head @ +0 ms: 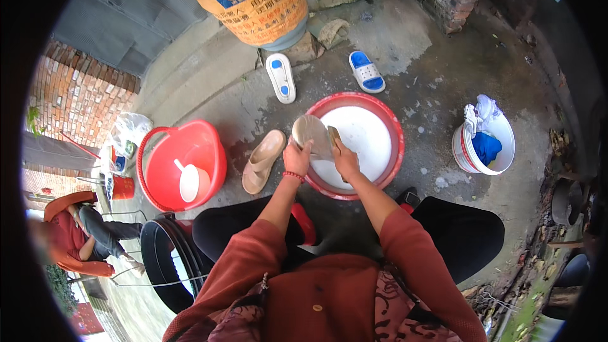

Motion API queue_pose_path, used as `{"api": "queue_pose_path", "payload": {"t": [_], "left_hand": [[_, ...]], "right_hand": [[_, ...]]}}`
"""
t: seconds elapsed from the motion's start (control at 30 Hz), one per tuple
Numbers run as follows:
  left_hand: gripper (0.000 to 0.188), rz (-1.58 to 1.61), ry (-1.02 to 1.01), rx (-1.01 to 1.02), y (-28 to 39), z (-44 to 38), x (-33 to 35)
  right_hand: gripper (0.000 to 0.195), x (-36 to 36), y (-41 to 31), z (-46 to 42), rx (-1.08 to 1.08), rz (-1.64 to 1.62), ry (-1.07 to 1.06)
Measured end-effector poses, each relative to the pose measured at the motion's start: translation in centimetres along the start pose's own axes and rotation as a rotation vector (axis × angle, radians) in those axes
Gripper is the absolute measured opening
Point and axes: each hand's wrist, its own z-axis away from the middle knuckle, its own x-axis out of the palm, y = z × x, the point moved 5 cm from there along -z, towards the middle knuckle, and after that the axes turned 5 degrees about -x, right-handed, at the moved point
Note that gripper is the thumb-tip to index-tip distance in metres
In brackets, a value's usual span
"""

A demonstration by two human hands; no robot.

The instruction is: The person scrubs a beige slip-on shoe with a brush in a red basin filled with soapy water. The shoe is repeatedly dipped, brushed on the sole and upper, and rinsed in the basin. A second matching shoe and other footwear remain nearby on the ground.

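Note:
Over a red basin (398, 140) of white sudsy water, my left hand (298, 157) grips one end of a beige sandal (311, 132), its sole facing up. A scrubbing brush (334, 135) is in my right hand (346, 160), held against or close beside the sandal's right edge; its bristles are hard to make out. The matching beige cross-strap sandal (264, 162) lies on the wet concrete left of the basin. Beyond the basin are a white slipper sole-up (281, 78) and a white and blue slipper upright (367, 72).
At left stand a red plastic tub (216, 161) with a white dipper (189, 183) and a black bucket (147, 247). A white bucket (506, 154) holding cloths is at right. A covered gas cylinder (285, 40) stands ahead. A person (90, 232) sits far left.

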Motion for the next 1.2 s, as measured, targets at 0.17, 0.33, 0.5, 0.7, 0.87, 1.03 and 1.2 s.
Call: {"api": "queue_pose_path", "payload": {"t": [0.17,0.33,0.5,0.7,0.87,1.03,1.2], "left_hand": [[0.061,0.06,-0.063,-0.059,-4.1,-1.4,-0.5],[0.062,0.106,0.028,-0.18,-2.4,-0.6,0.4],[0.062,0.196,-0.011,-0.103,-3.8,-1.2,-0.3],[0.062,0.126,0.085,-0.041,-2.3,-0.9,0.1],[0.061,0.164,-0.052,-0.275,-2.2,-0.9,-0.3],[0.061,0.161,0.024,-0.169,-5.4,-2.2,-0.5],[0.065,0.248,0.108,-0.175,-5.8,-1.5,-0.5]], "right_hand": [[0.037,0.8,-8.8,5.6,-0.393,-0.037,0.022],[0.041,0.4,-1.1,2.3,-0.124,0.172,0.013],[0.04,0.0,-7.0,5.2,-0.315,0.011,-0.021],[0.039,1.5,3.4,2.6,-0.032,0.311,-0.025],[0.036,0.6,-7.8,4.9,-0.341,-0.045,0.019],[0.039,2.3,-2.5,3.5,-0.079,0.152,0.003],[0.037,2.0,-3.8,3.2,-0.128,0.106,-0.067]]}}
